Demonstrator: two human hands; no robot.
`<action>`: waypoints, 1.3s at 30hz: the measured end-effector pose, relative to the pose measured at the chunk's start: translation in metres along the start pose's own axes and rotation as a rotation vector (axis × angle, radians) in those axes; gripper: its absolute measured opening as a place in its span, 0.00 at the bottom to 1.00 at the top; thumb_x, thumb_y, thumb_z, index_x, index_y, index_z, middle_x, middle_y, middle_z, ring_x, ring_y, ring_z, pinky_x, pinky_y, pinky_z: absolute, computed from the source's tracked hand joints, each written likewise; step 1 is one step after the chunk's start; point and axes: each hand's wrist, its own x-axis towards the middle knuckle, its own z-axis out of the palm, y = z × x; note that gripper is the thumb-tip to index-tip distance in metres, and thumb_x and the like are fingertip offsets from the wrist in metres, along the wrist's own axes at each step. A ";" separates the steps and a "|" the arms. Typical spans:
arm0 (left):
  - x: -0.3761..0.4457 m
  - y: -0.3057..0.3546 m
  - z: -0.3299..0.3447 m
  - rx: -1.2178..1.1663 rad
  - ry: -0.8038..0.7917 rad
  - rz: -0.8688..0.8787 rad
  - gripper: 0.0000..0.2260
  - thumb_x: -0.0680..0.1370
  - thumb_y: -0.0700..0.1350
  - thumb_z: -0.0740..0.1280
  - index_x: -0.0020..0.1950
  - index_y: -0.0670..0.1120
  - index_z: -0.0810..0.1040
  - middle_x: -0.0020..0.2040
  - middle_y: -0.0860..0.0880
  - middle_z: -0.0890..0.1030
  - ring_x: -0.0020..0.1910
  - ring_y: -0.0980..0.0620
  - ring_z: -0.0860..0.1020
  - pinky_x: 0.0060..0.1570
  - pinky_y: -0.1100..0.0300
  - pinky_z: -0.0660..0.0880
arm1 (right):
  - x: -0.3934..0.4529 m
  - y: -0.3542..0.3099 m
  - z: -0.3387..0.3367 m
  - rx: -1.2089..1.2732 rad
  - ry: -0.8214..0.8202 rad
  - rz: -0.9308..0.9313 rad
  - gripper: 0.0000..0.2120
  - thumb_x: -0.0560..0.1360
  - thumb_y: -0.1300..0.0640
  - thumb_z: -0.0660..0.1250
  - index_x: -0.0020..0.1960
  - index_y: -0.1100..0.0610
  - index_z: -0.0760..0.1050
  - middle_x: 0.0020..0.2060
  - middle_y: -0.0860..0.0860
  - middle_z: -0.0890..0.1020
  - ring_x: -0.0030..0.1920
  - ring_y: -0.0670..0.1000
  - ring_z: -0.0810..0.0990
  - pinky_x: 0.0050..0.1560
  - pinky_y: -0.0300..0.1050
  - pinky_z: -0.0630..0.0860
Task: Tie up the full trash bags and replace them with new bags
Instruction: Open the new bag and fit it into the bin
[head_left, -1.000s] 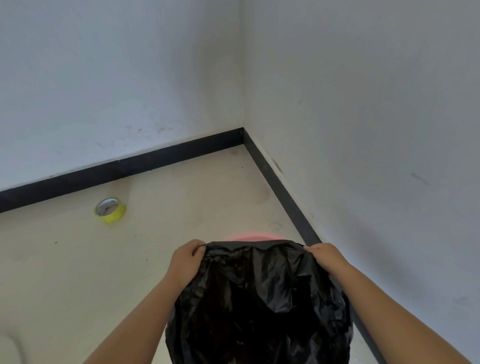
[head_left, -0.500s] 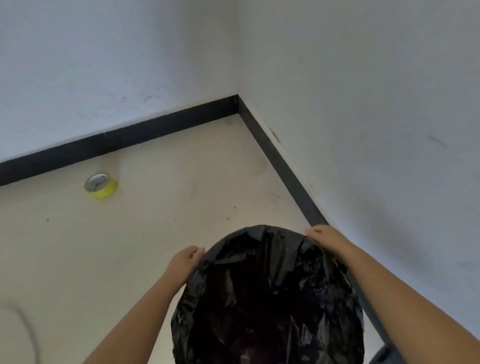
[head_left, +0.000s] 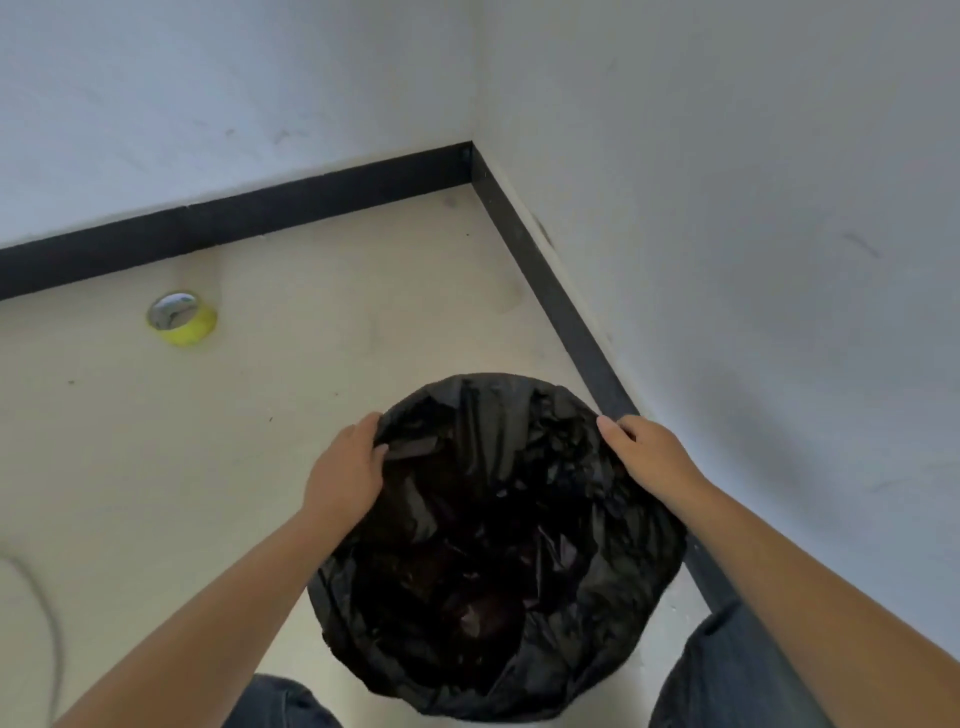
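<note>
A black trash bag (head_left: 493, 545) is spread over a round bin near the room's corner; its mouth is open and the bin itself is hidden under the plastic. My left hand (head_left: 348, 467) grips the bag's rim on the left side, thumb inside the opening. My right hand (head_left: 649, 452) lies over the rim on the right side with its fingers curled down over the edge.
A yellow tape roll (head_left: 182, 318) lies on the beige floor at the left. A black baseboard (head_left: 550, 291) runs along both white walls, meeting at the corner. A thin cable (head_left: 49, 623) curves at the far left. My jeans-clad knees (head_left: 727, 670) flank the bin.
The bag's rim has gone down from a raised, stretched state to sit round over the bin. Both hands moved down its sides, and the view tilted downward.
</note>
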 end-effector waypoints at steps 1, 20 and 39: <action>0.002 -0.004 -0.005 -0.012 0.037 -0.037 0.13 0.78 0.40 0.57 0.62 0.41 0.69 0.58 0.38 0.77 0.57 0.40 0.74 0.51 0.53 0.70 | 0.005 0.000 0.000 0.032 0.019 -0.014 0.19 0.79 0.49 0.55 0.40 0.63 0.71 0.36 0.55 0.73 0.39 0.53 0.71 0.35 0.43 0.63; -0.040 -0.016 -0.020 0.091 0.074 -0.098 0.28 0.77 0.47 0.61 0.74 0.43 0.54 0.74 0.40 0.57 0.74 0.41 0.55 0.72 0.50 0.56 | 0.002 -0.033 0.024 -0.100 0.491 -0.550 0.14 0.74 0.60 0.57 0.49 0.66 0.77 0.47 0.61 0.81 0.51 0.61 0.77 0.56 0.47 0.69; -0.059 -0.016 0.000 -0.432 0.116 -0.220 0.30 0.74 0.29 0.52 0.75 0.46 0.54 0.69 0.42 0.65 0.68 0.45 0.64 0.67 0.56 0.61 | -0.014 -0.041 0.081 -1.365 -0.811 -0.238 0.32 0.77 0.37 0.46 0.74 0.52 0.44 0.76 0.56 0.46 0.75 0.57 0.39 0.71 0.61 0.33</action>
